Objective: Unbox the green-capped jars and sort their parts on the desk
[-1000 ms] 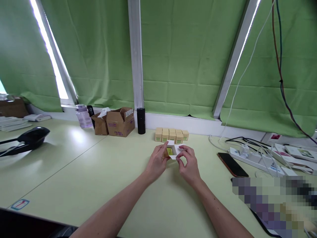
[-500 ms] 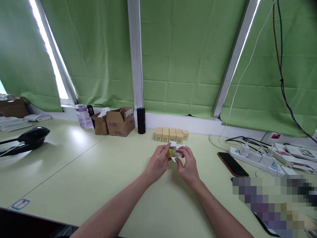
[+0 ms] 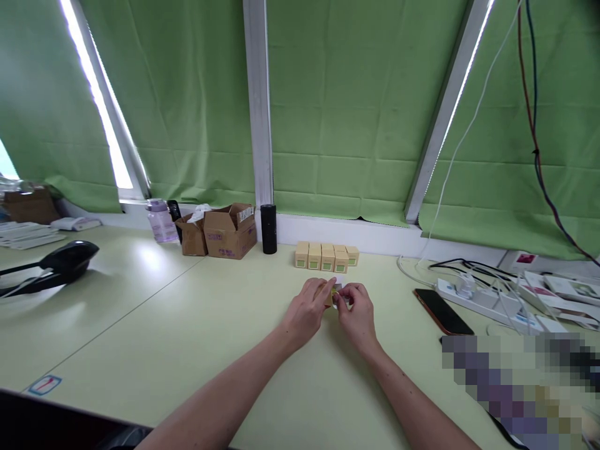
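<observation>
Several green blinds cover the windows along the back of the room, divided by pale posts; light shows at some edges. Below them, a pale green table spans nearly the full width, a seam crossing its left part. At the back, left of centre: cardboard box, flaps up, with a lilac bottle to its left and a black cylinder upright at its right. Right side: white power strip among cables; dark phone lying flat nearer the centre.

Left hand grips a small carton, held open in front of the row of tan cartons. Right hand has thumb and fingertips at the carton's opening; cannot tell whether they pinch a flap or only touch. Smallest item: a yellow-green bit inside, mostly hidden.
</observation>
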Tool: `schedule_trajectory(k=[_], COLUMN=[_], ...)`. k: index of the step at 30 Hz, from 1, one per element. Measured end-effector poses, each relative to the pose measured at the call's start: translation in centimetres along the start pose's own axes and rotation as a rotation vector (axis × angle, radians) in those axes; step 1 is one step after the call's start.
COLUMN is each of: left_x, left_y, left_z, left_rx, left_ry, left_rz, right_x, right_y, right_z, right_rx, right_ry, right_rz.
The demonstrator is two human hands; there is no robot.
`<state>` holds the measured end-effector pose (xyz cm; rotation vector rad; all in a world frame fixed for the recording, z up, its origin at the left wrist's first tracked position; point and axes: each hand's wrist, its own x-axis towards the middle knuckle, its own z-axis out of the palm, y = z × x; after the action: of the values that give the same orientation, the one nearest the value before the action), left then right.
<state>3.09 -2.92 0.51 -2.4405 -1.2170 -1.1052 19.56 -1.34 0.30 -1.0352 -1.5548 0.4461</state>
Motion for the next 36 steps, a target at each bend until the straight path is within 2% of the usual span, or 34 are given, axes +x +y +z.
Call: schedule_trajectory(k=[4,11,20,25,29,36], left_x=[0.1,0.1,0.1,0.1,0.2,1.0], left_y=[-0.3,-0.5,-1.2,-2.2,-2.6,-2.1], left_z=[-0.1,-0.4,-0.4,-0.2,-0.1,-0.6], left_rx=[0.000,-0.020,-0.032,-0.109,-0.276,-0.677], left_ry=[0.041,0.058,0.099,0.188,0.250,0.314], left_rz=[-0.018,-0.054,-0.107,-0.238,-0.370,-0.613], right_x=[0.0,0.1,1.4,2.2,2.5,2.1], right_y=[-0.4,-0.8,0.2,1.1,1.9,2.9], right_z=[-0.3,-0.7,-1.3,-1.6,-2.0,-2.2], right_rx=[0.074,0.287,0.400,0.466,0.392,0.161], right_ry=[0.036,0.054,0.195,0.250,0.254,0.077], right_rz=[-0.001,0.138,0.271,0.310,0.290,0.182])
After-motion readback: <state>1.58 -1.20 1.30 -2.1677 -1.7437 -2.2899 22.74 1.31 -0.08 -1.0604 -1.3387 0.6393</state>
